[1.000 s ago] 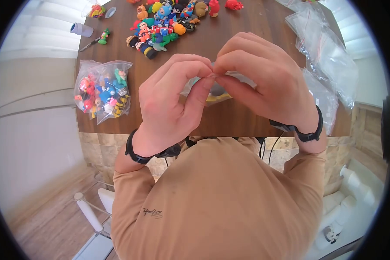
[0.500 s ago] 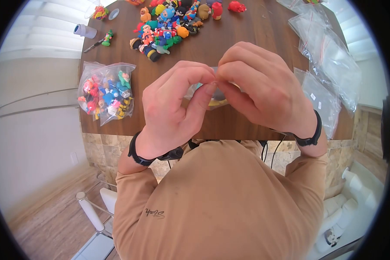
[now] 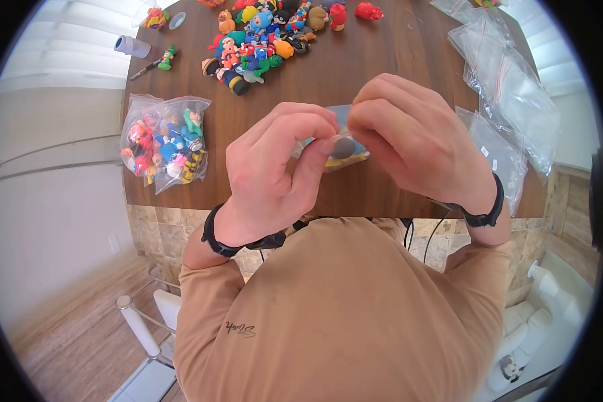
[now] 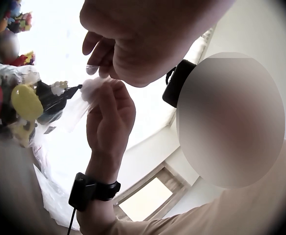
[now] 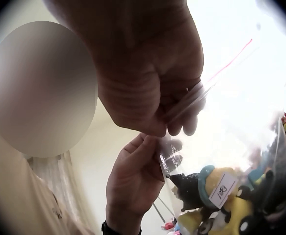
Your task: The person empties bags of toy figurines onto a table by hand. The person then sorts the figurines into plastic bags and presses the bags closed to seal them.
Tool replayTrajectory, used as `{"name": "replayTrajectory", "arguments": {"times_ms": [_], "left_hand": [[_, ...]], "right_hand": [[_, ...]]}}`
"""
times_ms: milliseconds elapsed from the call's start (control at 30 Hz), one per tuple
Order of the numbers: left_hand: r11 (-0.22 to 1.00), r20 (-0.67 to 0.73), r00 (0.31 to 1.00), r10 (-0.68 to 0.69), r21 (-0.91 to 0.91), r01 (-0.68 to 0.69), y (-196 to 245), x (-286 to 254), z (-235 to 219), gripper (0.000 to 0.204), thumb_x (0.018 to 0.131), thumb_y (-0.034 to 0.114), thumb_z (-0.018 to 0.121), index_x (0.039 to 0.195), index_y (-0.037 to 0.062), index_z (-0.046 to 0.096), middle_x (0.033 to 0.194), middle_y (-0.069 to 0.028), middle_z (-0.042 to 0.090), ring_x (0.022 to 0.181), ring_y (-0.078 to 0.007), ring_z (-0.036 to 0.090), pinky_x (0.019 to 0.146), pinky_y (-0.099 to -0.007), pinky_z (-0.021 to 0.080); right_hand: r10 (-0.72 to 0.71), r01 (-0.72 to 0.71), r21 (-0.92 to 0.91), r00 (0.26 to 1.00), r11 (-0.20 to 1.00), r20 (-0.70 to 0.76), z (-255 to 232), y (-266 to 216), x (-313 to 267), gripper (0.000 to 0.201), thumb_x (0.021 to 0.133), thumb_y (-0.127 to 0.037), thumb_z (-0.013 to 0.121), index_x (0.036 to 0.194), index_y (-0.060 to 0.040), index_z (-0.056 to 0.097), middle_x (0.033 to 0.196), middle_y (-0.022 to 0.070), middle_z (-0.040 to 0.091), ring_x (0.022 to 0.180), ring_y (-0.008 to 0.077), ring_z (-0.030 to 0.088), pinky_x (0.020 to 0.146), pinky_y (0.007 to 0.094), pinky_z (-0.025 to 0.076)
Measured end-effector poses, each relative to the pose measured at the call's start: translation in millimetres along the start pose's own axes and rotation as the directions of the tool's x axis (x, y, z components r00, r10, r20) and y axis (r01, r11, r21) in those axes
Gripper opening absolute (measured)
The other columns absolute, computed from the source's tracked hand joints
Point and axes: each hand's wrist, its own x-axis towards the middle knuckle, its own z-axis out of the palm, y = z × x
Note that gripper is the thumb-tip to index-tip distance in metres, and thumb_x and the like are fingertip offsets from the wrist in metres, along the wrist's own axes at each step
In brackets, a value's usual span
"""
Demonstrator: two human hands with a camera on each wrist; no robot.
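A clear zip bag [image 3: 347, 161] with small colourful figures inside hangs between the two hands in the head view. The left hand [image 3: 275, 167] pinches the bag's top edge between thumb and fingers. Close beside it, the right hand [image 3: 419, 141] pinches the same edge further right, with a small gap between the hands. From the right wrist, the bag shows a red seal line and a white label [image 5: 223, 191] over yellow, black and blue figures. The left wrist view shows a yellow figure [image 4: 27, 102] in the plastic.
A filled bag of figures [image 3: 171, 144] lies at the table's left. Loose figures [image 3: 254, 50] are heaped at the back centre. Flat clear bags [image 3: 509, 94] overlap along the right side. A grey-white cylinder [image 3: 132, 47] and a green figure [image 3: 167, 59] are at the back left.
The right hand has moved away to the right from the left hand, so the fingertips stand apart. More of the bag and its figures shows between them.
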Motion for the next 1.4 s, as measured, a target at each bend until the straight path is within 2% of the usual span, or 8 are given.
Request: {"name": "replayTrajectory", "arguments": {"times_ms": [600, 733, 800, 1067, 1167, 1233, 1300, 1400], "left_hand": [[0.992, 0.072, 0.991, -0.113, -0.056, 0.117, 7.0, -6.1, -4.9, 0.005, 0.092, -0.004, 0.062, 0.095, -0.0044, 0.058, 0.098, -0.0158, 0.067, 0.094, -0.0271, 0.067, 0.086, -0.0375, 0.053], [0.997, 0.013, 0.999, -0.053, -0.057, 0.053, 3.0, -5.5, -3.0, 0.017, 0.081, -0.012, 0.066, 0.092, 0.0000, 0.060, 0.090, -0.0124, 0.068, 0.087, -0.0251, 0.071, 0.074, -0.0312, 0.056], [0.988, 0.084, 0.988, -0.130, -0.075, 0.136, 5.0, -9.0, -6.9, 0.005, 0.094, -0.001, 0.062, 0.096, -0.0037, 0.058, 0.098, -0.0155, 0.067, 0.096, -0.0277, 0.066, 0.086, -0.0380, 0.053], [0.979, 0.052, 0.985, -0.166, -0.114, 0.171, -0.7, -13.1, -6.1, 0.006, 0.092, 0.000, 0.064, 0.094, -0.0015, 0.059, 0.097, -0.0150, 0.067, 0.097, -0.0278, 0.068, 0.085, -0.0352, 0.053], [0.969, 0.035, 0.986, -0.162, -0.183, 0.166, -9.5, -17.6, -10.3, 0.007, 0.093, 0.002, 0.063, 0.097, -0.0004, 0.058, 0.101, -0.0156, 0.066, 0.104, -0.0302, 0.066, 0.090, -0.0376, 0.051], [0.958, 0.053, 0.984, -0.170, -0.227, 0.178, -19.5, -22.6, -11.3, 0.010, 0.097, 0.007, 0.061, 0.101, -0.0005, 0.056, 0.110, -0.0171, 0.064, 0.114, -0.0332, 0.061, 0.098, -0.0420, 0.047], [0.814, 0.010, 0.982, -0.190, -0.558, 0.164, -38.8, -25.5, -4.0, 0.029, 0.090, 0.012, 0.072, 0.112, -0.0002, 0.057, 0.126, -0.0187, 0.060, 0.128, -0.0268, 0.053, 0.107, -0.0392, 0.040], [0.737, 0.049, 0.948, -0.314, -0.617, 0.276, -60.1, -38.3, 4.4, 0.063, 0.081, 0.028, 0.082, 0.130, 0.0017, 0.053, 0.144, -0.0181, 0.047, 0.137, -0.0273, 0.044, 0.114, -0.0405, 0.032]], "right_hand": [[0.108, -0.103, -0.179, 0.994, 0.978, 0.017, -18.1, 14.7, -29.6, 0.020, 0.074, 0.000, 0.071, 0.088, -0.0036, 0.056, 0.089, 0.0077, 0.058, 0.081, 0.0281, 0.057, 0.072, 0.0367, 0.048], [0.125, -0.114, -0.214, 0.991, 0.970, 0.038, -23.8, 18.0, -36.2, 0.017, 0.077, -0.001, 0.069, 0.087, -0.0036, 0.055, 0.088, 0.0077, 0.057, 0.080, 0.0277, 0.056, 0.072, 0.0363, 0.047], [0.120, -0.106, -0.224, 0.992, 0.969, 0.048, -25.6, 20.6, -37.6, 0.016, 0.078, -0.001, 0.068, 0.087, -0.0036, 0.055, 0.087, 0.0076, 0.057, 0.080, 0.0275, 0.056, 0.073, 0.0365, 0.047], [0.144, -0.121, -0.266, 0.987, 0.956, 0.071, -26.5, 25.8, -44.1, 0.011, 0.082, -0.002, 0.065, 0.087, -0.0037, 0.055, 0.086, 0.0074, 0.056, 0.081, 0.0270, 0.057, 0.074, 0.0367, 0.046], [0.165, -0.153, -0.172, 0.985, 0.973, 0.053, -24.7, 26.5, -45.5, 0.010, 0.086, -0.003, 0.064, 0.089, -0.0026, 0.055, 0.087, 0.0079, 0.057, 0.081, 0.0281, 0.058, 0.073, 0.0374, 0.047], [0.385, -0.391, 0.067, 0.919, 0.918, 0.085, -22.3, 25.0, -45.6, 0.007, 0.090, -0.004, 0.064, 0.092, -0.0015, 0.057, 0.090, 0.0081, 0.059, 0.080, 0.0266, 0.060, 0.073, 0.0352, 0.049], [0.376, -0.373, 0.211, 0.926, 0.903, 0.026, -7.8, 28.6, -46.0, 0.006, 0.091, -0.005, 0.064, 0.093, -0.0014, 0.059, 0.090, 0.0080, 0.060, 0.081, 0.0245, 0.061, 0.074, 0.0335, 0.050], [0.388, -0.343, 0.413, 0.921, 0.844, -0.028, 14.0, 33.8, -41.8, 0.005, 0.092, -0.005, 0.064, 0.095, -0.0013, 0.062, 0.092, 0.0073, 0.062, 0.082, 0.0204, 0.062, 0.076, 0.0308, 0.050]]}}
